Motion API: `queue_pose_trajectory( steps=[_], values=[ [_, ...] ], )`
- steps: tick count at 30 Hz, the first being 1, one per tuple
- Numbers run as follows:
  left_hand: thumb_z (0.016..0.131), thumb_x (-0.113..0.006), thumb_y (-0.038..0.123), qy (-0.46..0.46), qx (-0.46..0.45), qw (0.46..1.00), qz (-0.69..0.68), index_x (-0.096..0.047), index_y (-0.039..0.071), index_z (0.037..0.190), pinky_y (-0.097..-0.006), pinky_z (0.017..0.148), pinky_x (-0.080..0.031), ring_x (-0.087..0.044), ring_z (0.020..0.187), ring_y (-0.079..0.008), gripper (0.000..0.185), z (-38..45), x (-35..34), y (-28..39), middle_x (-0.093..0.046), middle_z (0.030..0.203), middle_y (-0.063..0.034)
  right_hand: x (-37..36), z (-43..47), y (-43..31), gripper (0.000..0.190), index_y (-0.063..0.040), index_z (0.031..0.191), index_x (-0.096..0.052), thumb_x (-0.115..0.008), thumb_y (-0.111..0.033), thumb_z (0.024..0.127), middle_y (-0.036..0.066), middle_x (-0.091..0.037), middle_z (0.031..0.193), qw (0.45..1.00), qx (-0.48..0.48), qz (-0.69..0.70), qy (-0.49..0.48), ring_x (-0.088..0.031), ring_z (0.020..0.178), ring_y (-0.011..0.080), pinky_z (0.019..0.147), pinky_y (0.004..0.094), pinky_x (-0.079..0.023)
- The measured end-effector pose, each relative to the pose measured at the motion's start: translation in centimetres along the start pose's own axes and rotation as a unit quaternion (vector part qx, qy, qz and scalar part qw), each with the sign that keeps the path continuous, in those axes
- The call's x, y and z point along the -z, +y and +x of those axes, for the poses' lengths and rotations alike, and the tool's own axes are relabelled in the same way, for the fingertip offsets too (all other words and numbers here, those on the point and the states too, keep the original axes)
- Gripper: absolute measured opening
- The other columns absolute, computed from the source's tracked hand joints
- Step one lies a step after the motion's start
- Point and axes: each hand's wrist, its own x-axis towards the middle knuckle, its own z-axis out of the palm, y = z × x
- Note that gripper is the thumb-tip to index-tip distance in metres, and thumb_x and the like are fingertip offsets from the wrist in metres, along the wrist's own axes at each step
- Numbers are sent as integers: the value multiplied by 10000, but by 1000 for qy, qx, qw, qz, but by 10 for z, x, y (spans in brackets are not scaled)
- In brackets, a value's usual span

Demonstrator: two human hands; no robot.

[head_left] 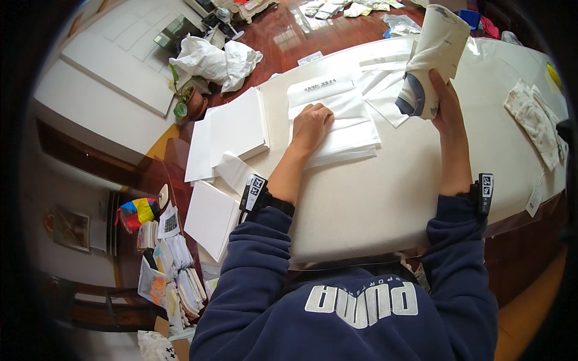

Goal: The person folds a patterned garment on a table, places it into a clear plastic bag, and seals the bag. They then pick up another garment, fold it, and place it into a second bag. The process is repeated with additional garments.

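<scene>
My right hand (pixel 447 101) holds up a folded cream garment (pixel 435 49) with small printed figures and dark blue trim at its lower end. It is raised above the far right part of the white table (pixel 375 198). My left hand (pixel 312 124) rests with curled fingers on a stack of flat white packaging bags (pixel 334 97), the top one bearing writing. Its fingertips are hidden, so I cannot tell whether they pinch the plastic. More white bags (pixel 388 97) lie spread beside the stack, partly beneath the raised garment.
Stacks of white sheets or boards (pixel 237 124) line the table's left edge. Folded patterned garments (pixel 533 122) with a tag (pixel 535 198) lie at the right. Beyond the table are a large white sack (pixel 212 61), a potted plant (pixel 195 103) and several packets (pixel 334 8) on the floor.
</scene>
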Motion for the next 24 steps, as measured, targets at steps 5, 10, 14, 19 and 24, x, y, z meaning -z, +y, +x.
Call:
queue_pose_trajectory(
  steps=[5, 10, 14, 19, 24],
  values=[
    [870, -658, 122, 7, 6, 1000, -2, -710, 61, 855, -368, 807, -536, -654, 915, -255, 81, -2, 4, 2, -695, 922, -66, -1, -1, 0, 606, -12, 1326, -485, -719, -367, 895, 86, -646, 1115, 999, -12, -23, 29, -658, 963, 170, 810, 302, -561],
    [921, -635, 152, 10, 32, 999, -25, -679, 42, 962, -379, 773, -523, -672, 848, -282, 125, -4, 13, -4, -692, 958, -110, -4, 0, 1, 601, -15, 1333, -482, -713, -360, 899, 84, -647, 1124, 999, -21, -13, 27, -658, 970, 181, 833, 313, -558],
    [1000, -505, 199, 3, 125, 981, -147, -567, 22, 1038, -438, 794, -495, -642, 883, -377, 191, 1, 32, -14, -665, 933, -198, -8, -2, 1, 609, -20, 1352, -481, -696, -381, 912, 82, -649, 1139, 998, -32, -32, 49, -654, 977, 177, 853, 314, -550],
    [1051, -420, 230, 25, 158, 924, -348, -515, 4, 1012, -337, 726, -517, -661, 742, -221, 248, 10, 65, -23, -669, 844, -145, -5, -1, 3, 683, -2, 1341, -452, -756, -375, 857, 106, -632, 1128, 998, -51, -20, 28, -650, 982, 183, 849, 314, -551],
    [1066, -351, 213, -8, 239, 869, -434, -492, 21, 1047, -315, 706, -542, -660, 723, -173, 240, 6, 92, -19, -678, 855, -126, 2, 3, 8, 675, 0, 1341, -454, -757, -363, 858, 103, -634, 1125, 998, -51, -24, 16, -650, 978, 185, 842, 307, -553]
  ],
)
